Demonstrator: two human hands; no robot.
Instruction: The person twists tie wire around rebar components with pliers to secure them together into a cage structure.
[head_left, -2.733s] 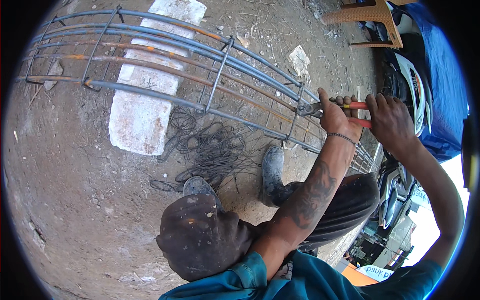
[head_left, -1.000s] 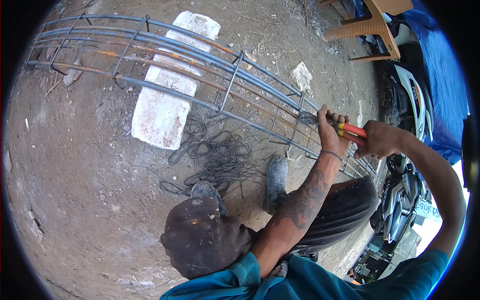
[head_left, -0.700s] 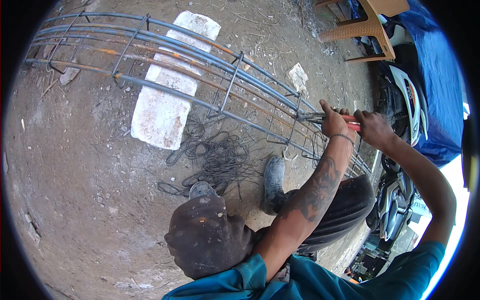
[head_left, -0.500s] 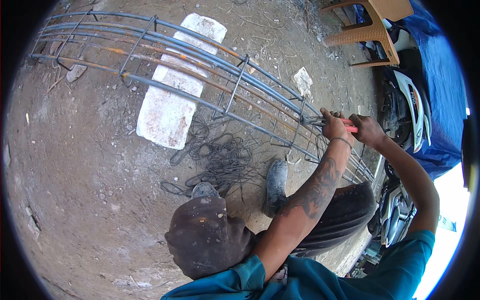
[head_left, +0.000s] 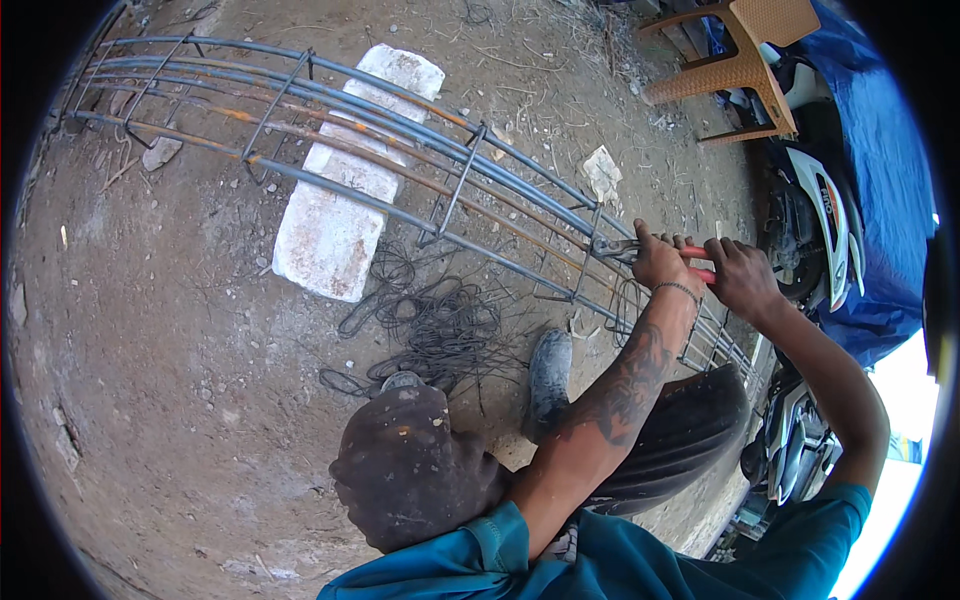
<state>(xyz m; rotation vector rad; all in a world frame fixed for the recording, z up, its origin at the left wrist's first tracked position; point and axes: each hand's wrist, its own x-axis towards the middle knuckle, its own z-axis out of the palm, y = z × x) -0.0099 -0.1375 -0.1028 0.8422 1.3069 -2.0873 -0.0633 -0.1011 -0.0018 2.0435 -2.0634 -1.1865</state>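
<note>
1. Far left to centre: rebar cage (head_left: 420, 131), long bars, some grey-blue, some rusted, with stirrups at intervals. It runs from upper left down toward the right, beyond my hands.
2. White block (head_left: 330, 240) lies crosswise on the dirt ground, bars passing over it.
3. Right of the block: tangled heap of dark binding wire (head_left: 445, 320) on the ground, below the cage. My dusty boot (head_left: 549, 370) stands just beside it.
4. Red-handled cutting pliers (head_left: 613, 249): head at a stirrup where it meets the long bars. Whether the bite is apart or closed is too small to tell. The two handles stand a little apart.
5. My left hand (head_left: 662, 263) curls around the pliers just behind the head, thumb raised; how the fingers sit underneath is hidden.
6. My right hand (head_left: 743, 277) wraps the handle ends, fingers bent over.
7. Step in hand, as I judge it: working the pliers at this stirrup joint. The next move seems to call for a steady head under my left hand and a controlled squeeze or turn from my right.
8. Far right: brown plastic chair (head_left: 735, 75), motorcycle (head_left: 835, 215), blue tarp (head_left: 880, 150).
</note>
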